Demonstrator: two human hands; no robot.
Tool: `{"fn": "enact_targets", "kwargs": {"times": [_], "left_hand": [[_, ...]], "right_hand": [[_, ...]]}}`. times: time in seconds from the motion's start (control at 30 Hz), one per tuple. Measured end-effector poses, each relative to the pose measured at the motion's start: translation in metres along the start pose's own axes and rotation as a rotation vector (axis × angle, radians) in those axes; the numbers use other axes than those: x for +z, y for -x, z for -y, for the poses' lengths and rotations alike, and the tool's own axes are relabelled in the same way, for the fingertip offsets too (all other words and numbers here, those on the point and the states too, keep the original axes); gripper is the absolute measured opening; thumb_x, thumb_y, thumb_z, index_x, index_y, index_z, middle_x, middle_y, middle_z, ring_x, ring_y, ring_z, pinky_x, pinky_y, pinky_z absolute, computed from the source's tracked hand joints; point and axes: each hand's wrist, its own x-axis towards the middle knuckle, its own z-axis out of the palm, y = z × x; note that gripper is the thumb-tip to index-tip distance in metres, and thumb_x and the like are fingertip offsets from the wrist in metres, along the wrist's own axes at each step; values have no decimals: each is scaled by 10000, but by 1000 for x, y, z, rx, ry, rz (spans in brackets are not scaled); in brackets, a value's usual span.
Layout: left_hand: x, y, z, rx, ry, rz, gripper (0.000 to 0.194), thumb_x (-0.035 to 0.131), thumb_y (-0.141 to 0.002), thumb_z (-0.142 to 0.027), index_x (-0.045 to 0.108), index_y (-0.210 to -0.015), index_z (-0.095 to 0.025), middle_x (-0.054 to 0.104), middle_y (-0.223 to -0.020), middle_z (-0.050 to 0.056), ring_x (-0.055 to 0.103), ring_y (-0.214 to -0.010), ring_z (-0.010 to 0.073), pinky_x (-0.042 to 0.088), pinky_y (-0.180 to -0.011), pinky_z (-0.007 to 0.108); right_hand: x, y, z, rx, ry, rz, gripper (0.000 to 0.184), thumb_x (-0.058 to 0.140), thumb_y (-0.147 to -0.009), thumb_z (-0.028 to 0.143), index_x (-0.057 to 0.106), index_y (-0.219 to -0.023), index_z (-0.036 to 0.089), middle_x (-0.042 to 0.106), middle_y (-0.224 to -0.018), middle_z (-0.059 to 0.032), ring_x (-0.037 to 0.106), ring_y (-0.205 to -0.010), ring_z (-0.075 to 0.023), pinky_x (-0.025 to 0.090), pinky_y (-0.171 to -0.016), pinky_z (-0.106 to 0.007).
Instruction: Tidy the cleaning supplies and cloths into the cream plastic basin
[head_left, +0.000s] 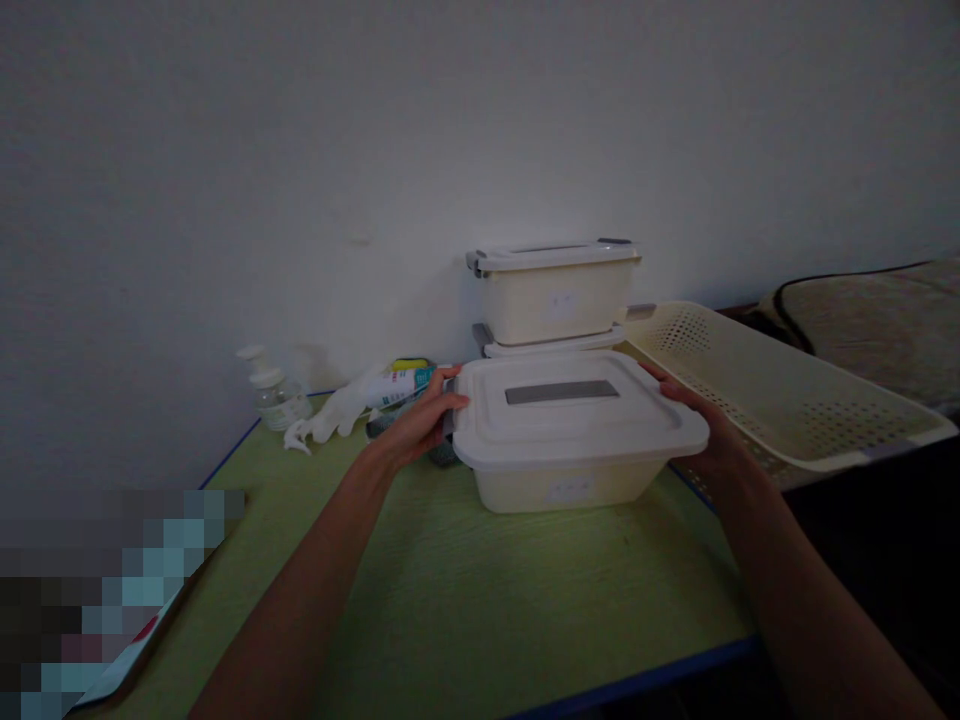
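Observation:
A cream storage box (577, 430) with a white lid and a grey panel on top is between my two hands, over the middle of the green table (480, 610). My left hand (424, 420) is closed on its left end, by the grey latch. At the opposite end, my right hand (705, 430) grips the rim, its fingers partly hidden under the lid. Whether the box's base touches the table I cannot tell. Just behind it, a similar lidded box (559, 300) sits stacked on another box, of which mainly the lid (555, 342) shows.
To the right stands a large perforated cream basket (795, 390), with a beige cushion-like item (877, 310) beyond. A clear pump bottle (277, 395), white gloves (337, 412) and a white-and-green spray bottle (394, 387) lie or stand at the back left. A pixelated patch covers the lower left.

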Motion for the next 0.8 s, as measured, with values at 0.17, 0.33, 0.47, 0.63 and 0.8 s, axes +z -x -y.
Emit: {"fn": "enact_targets", "kwargs": {"times": [0.17, 0.33, 0.47, 0.63, 0.8], "left_hand": [[-15, 1, 15, 25, 118, 186, 622, 556, -749, -277, 296, -1311, -332, 538, -1178, 32, 585, -920, 145, 495, -722, 240], [-25, -2, 20, 44, 17, 217, 687, 567, -758, -321, 226, -1355, -348, 516, -1239, 44, 569, -995, 161, 480, -756, 252], [-34, 1, 4, 77, -225, 209, 660, 590, -743, -312, 310, -1338, -260, 594, -1128, 79, 582, -963, 172, 447, -831, 299], [-40, 19, -30, 190, -694, 134, 496, 681, -640, -333, 578, -1107, -202, 551, -1224, 80, 482, -1142, 236, 341, -973, 344], [-27, 38, -48, 251, -764, 193, 321, 692, -625, -360, 661, -924, -243, 601, -1163, 17, 450, -1177, 230, 275, -1021, 306]], "right_hand": [[2, 0, 1, 9, 31, -73, 318, 502, -631, 298, 606, -922, 225, 691, -838, -31, 630, -651, -209, 453, -486, -281], [7, 1, 3, -13, 73, -121, 322, 523, -601, 329, 637, -882, 219, 694, -774, -40, 609, -571, -204, 459, -500, -301], [8, 7, 0, -124, 171, -210, 344, 559, -596, 393, 664, -861, 199, 687, -769, -62, 598, -593, -221, 456, -534, -334], [4, 16, -6, -492, 348, -538, 200, 583, -645, 378, 661, -699, 201, 660, -795, -44, 579, -793, -226, 422, -736, -346], [3, 26, -9, -679, 509, -610, 317, 448, -749, 389, 671, -624, 203, 662, -689, -41, 595, -735, -230, 418, -730, -360]]}}
